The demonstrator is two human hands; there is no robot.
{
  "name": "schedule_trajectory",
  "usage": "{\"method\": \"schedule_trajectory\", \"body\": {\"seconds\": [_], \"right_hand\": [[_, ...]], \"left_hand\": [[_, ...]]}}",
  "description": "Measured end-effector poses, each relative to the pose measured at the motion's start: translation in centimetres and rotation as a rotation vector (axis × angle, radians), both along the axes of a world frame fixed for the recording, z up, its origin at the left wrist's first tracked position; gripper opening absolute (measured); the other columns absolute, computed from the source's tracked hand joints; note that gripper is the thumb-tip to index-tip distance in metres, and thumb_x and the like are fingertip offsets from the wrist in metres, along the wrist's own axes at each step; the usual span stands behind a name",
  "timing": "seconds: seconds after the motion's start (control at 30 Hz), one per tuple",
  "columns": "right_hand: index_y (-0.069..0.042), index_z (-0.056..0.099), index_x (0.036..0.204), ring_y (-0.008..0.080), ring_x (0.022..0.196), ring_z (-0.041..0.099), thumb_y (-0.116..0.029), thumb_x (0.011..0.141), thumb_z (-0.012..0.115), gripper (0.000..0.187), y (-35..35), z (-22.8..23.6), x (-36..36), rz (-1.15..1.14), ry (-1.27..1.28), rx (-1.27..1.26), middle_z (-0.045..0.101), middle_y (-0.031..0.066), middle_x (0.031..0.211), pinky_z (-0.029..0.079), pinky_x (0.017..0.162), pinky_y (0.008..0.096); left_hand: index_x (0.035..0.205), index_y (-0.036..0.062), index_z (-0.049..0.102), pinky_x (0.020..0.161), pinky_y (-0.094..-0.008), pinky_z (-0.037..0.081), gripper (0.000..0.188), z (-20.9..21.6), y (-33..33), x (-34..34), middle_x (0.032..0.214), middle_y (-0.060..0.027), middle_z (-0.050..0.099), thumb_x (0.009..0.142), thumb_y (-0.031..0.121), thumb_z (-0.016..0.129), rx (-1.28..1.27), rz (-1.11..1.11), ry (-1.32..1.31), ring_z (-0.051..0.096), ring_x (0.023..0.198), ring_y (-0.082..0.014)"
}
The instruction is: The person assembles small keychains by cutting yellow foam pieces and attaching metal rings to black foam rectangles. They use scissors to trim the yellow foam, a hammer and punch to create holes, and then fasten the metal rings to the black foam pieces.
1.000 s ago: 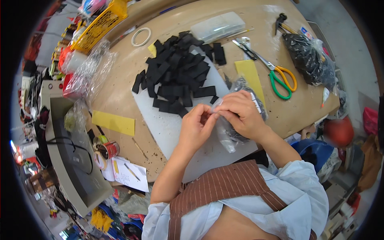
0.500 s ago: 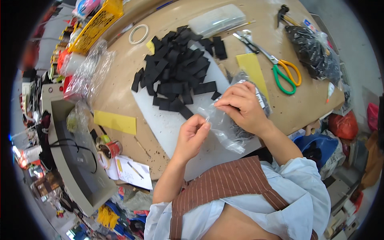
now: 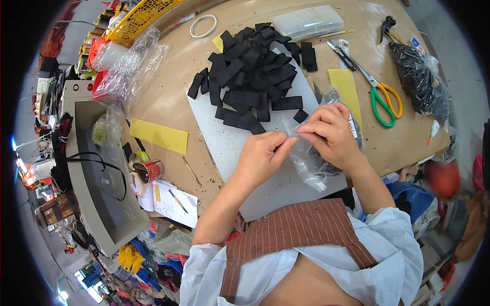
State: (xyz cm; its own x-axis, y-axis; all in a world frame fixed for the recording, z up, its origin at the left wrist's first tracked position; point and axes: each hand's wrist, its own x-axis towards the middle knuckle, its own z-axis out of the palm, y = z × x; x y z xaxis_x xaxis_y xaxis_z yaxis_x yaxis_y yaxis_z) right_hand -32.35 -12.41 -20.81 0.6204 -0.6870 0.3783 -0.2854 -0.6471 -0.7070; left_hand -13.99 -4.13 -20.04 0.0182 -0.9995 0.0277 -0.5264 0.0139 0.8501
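Note:
My left hand (image 3: 266,154) is closed in a pinch at the edge of a clear plastic bag (image 3: 310,174). Close beside it, my right hand (image 3: 331,136) pinches the same bag, the two sets of fingertips nearly meeting. Dark contents show through the bag, partly covered by my right hand, and a white label sits on its right side. The bag lies on a pale grey board (image 3: 228,158). Just beyond my hands a heap of short black fabric strips (image 3: 250,69) spreads over the board, with one small black piece (image 3: 300,116) lying apart near my right fingers.
Scissors with green and orange handles (image 3: 380,97), a hammer (image 3: 389,25) and a filled plastic bag (image 3: 416,76) lie at the right. Yellow strips (image 3: 159,136) flank the board. A tape roll (image 3: 203,26) and a clear case (image 3: 309,23) are at the back; a grey machine (image 3: 99,188) stands left.
My left hand has moved right and turned, bringing its fingertips close to my right hand's. The whole view has shifted a little, while the black strips lie as before.

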Motion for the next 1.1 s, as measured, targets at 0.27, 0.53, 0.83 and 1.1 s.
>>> {"method": "schedule_trajectory", "body": {"seconds": [0.27, 0.53, 0.83, 1.1], "right_hand": [[-0.016, 0.072, 0.081, 0.014, 0.088, 0.054, -0.018, 0.077, 0.073, 0.005, -0.3, -0.1, -0.1, -0.103, 0.043, 0.054, 0.061, -0.0048, 0.081, 0.025, 0.09, 0.0357], [-0.015, 0.072, 0.083, 0.0145, 0.095, 0.053, -0.018, 0.076, 0.074, 0.007, -1.0, 0.3, -0.2, -0.011, 0.072, 0.087, 0.061, -0.0049, 0.084, 0.024, 0.094, 0.0375], [-0.014, 0.069, 0.081, 0.017, 0.095, 0.053, -0.02, 0.077, 0.074, 0.009, -0.5, 0.7, 1.1, 0.082, 0.11, -0.016, 0.06, -0.004, 0.085, 0.025, 0.094, 0.0397], [-0.013, 0.066, 0.08, 0.0171, 0.087, 0.054, -0.016, 0.078, 0.072, 0.007, -0.3, 0.2, 1.1, -0.026, 0.08, -0.029, 0.058, -0.0019, 0.08, 0.026, 0.088, 0.0351]], "left_hand": [[0.061, 0.0001, 0.047, 0.043, -0.034, 0.033, 0.033, -0.2, 2.5, -0.6, 0.053, -0.0101, 0.047, 0.086, 0.01, 0.065, -0.062, 0.117, 0.035, 0.041, 0.043, -0.0207], [0.067, 0.0014, 0.053, 0.044, -0.0282, 0.037, 0.026, -0.4, 2.7, -0.9, 0.056, -0.0043, 0.052, 0.089, 0.012, 0.065, 0.066, 0.232, 0.116, 0.048, 0.046, -0.011], [0.068, 0.0005, 0.056, 0.047, -0.0354, 0.043, 0.025, 0.7, 1.3, 0.8, 0.061, -0.0105, 0.053, 0.087, 0.014, 0.067, -0.146, 0.037, -0.375, 0.053, 0.051, -0.027], [0.065, 0.0013, 0.049, 0.045, -0.0355, 0.038, 0.03, -0.1, 2.0, 0.4, 0.056, -0.0102, 0.047, 0.09, 0.012, 0.063, -0.145, 0.118, -0.165, 0.046, 0.047, -0.026]]}}
